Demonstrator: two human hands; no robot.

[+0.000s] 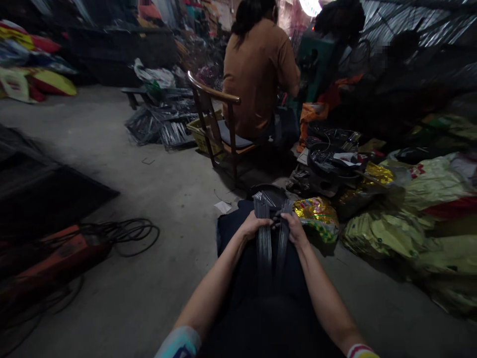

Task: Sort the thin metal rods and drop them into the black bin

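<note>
Bundles of thin grey rods at twelve o'clock, over dark-clothed lap, held one each in left hand and right hand. Could spill, perhaps, if pinched too loosely or knocked together.

Dull metal rods, glossy wooden chair

wooden chair (grey cushion) | coiled black cable | pale sacks
</note>
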